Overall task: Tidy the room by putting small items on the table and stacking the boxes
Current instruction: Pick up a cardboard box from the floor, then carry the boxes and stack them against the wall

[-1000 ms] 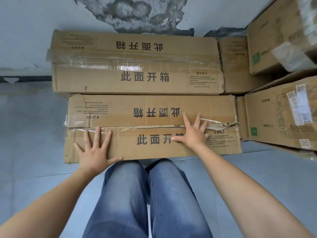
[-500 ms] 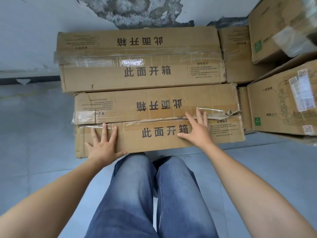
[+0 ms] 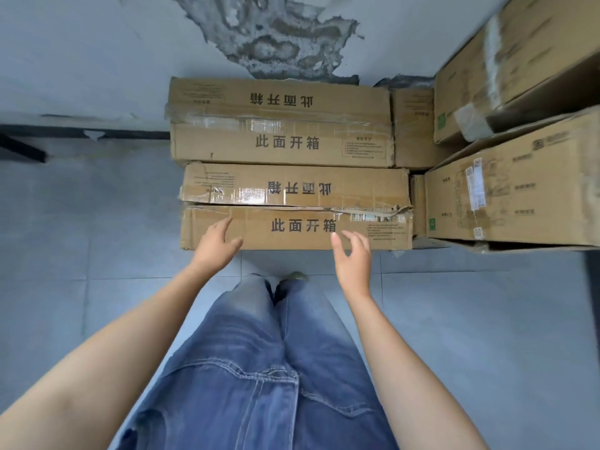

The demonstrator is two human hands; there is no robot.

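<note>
A long flat cardboard box [image 3: 292,190] with torn tape lies on the tiled floor in front of me, its near edge by my feet. Behind it a second long box [image 3: 279,125] of the same kind rests against the wall. My left hand [image 3: 216,243] hovers at the near box's front left part, fingers apart and relaxed, holding nothing. My right hand [image 3: 352,256] hangs just in front of the near edge on the right, fingers loosely curled and empty. Whether either hand touches the cardboard is unclear.
To the right stand larger cardboard boxes [image 3: 506,196], one stacked higher [image 3: 506,69], and a smaller one [image 3: 412,128] in the corner. The wall [image 3: 97,60] has peeled plaster. A dark bar [image 3: 22,147] sits at the far left. My jeans-clad legs [image 3: 269,368] fill the bottom.
Both hands have lifted off the near box's top and drawn back towards me. The view has pulled away, so the boxes look farther off and more floor shows.
</note>
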